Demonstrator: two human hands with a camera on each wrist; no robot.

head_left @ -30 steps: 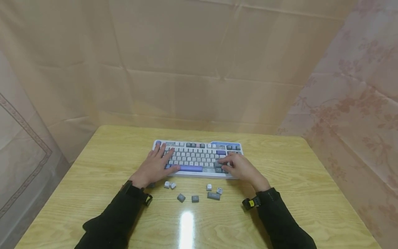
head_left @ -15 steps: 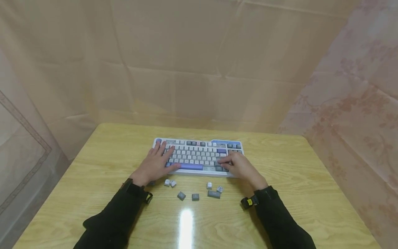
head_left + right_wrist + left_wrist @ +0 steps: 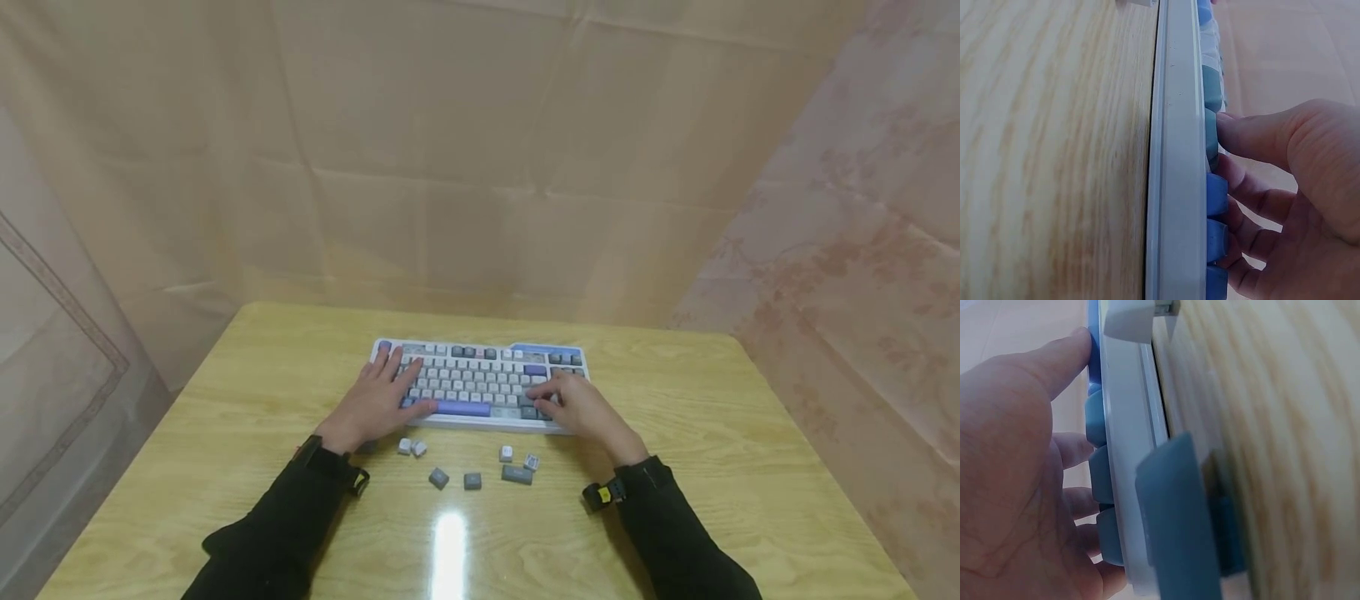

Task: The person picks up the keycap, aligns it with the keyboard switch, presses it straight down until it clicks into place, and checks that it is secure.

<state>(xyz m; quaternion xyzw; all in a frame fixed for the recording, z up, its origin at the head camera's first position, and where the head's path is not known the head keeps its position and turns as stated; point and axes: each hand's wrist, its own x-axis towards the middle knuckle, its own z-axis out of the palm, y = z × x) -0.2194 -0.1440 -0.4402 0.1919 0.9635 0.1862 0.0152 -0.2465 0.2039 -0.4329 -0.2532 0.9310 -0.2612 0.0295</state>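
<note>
We see a yellowish wood-grain table point(image 3: 675, 467) with a white-framed keyboard point(image 3: 468, 385) on its far half. Nearer us lie two white keycaps point(image 3: 405, 447) side by side, two pale keycaps point(image 3: 506, 453), two small grey keycaps point(image 3: 472, 481) and a long grey keycap point(image 3: 517, 475). The partly covered dark piece point(image 3: 368, 447) on the left is probably another.

White keyboard point(image 3: 468, 385), violet spacebar point(image 3: 462, 408), yellow wood-grained desk point(image 3: 540, 533)
Grey and white loose keycaps point(image 3: 517, 475), black sleeves point(image 3: 678, 525), beige back cloth point(image 3: 480, 167), pinkish floral right cloth point(image 3: 847, 267).
</note>
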